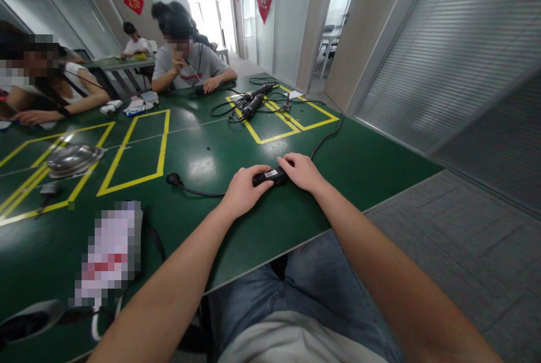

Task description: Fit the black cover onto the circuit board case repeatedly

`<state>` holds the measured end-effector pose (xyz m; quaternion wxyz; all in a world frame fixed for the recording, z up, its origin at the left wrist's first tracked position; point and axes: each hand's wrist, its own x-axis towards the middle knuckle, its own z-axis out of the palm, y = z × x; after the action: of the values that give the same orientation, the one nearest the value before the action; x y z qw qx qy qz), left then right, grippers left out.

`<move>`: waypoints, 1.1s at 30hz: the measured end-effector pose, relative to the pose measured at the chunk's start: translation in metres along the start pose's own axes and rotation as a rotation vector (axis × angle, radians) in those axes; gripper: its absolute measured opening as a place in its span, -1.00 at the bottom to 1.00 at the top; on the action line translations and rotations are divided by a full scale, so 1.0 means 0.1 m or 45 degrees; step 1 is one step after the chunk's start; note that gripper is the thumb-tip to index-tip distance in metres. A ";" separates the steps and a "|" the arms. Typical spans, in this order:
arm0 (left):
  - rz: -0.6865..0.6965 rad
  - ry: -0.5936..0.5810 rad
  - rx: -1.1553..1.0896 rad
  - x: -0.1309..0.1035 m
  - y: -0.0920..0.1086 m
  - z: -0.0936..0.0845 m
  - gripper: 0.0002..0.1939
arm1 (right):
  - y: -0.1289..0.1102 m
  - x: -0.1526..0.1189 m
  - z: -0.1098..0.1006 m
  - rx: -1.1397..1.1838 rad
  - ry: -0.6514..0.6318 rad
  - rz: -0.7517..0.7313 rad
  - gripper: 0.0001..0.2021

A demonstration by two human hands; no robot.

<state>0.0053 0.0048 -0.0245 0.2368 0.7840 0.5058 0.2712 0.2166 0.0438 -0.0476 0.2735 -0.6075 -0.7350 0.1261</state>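
Observation:
On the green table (203,250) in front of me lies a black power adapter (270,173) with a white label. My left hand (246,188) grips its left end between thumb and fingers. At the opposite end, my right hand (301,171) has its fingers closed over the adapter. A cord runs left from under my left hand to a round black plug (173,178). Another black cable (325,137) leads from behind my right hand toward the far right of the table.
Black electric screwdrivers (252,105) and tangled cables lie within yellow tape at the back. A shiny metal bowl (74,159) stands left, with a blurred-out pale object (112,250) nearer. A co-worker (192,64) sits across the table; another person (78,81) sits at the left.

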 end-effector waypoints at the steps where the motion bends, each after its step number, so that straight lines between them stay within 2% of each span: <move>1: -0.015 0.030 -0.042 0.00 -0.01 0.00 -0.62 | 0.01 0.00 0.00 -0.002 0.004 -0.001 -0.58; 3: -0.052 0.118 -0.049 0.02 -0.05 0.00 -0.66 | 0.01 -0.01 -0.01 -0.021 0.010 -0.018 -0.55; 6: -0.144 0.241 0.095 0.04 -0.13 -0.03 -0.75 | 0.00 -0.02 -0.02 -0.088 -0.016 -0.035 -0.56; 9: -0.243 0.219 0.225 0.04 -0.18 -0.05 -0.78 | -0.05 -0.04 -0.02 -0.178 -0.051 -0.023 -0.59; 13: -0.122 0.254 0.426 0.00 -0.13 -0.06 -0.85 | -0.14 -0.09 -0.04 -0.357 -0.020 0.017 -0.59; 15: -0.050 0.290 0.543 -0.03 -0.07 -0.06 -0.79 | -0.18 -0.12 -0.04 -0.438 -0.010 0.033 -0.55; 18: -0.030 0.211 0.687 -0.05 0.01 -0.09 -0.61 | -0.23 -0.15 -0.06 -0.503 -0.028 0.027 -0.52; 21: -0.026 0.063 0.755 -0.06 0.06 -0.10 -0.56 | -0.25 -0.16 -0.06 -0.536 -0.038 0.010 -0.53; 24: -0.076 -0.018 0.814 -0.06 0.09 -0.10 -0.53 | -0.26 -0.15 -0.04 -0.547 -0.036 0.026 -0.53; 33: -0.048 -0.017 0.811 -0.05 0.13 -0.10 -0.53 | -0.25 -0.14 -0.03 -0.512 0.091 0.037 -0.55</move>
<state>0.0058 -0.0033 -0.0099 -0.0123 0.8109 0.5781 0.0898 0.1993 0.0243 -0.0359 0.1708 -0.6644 -0.7264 -0.0407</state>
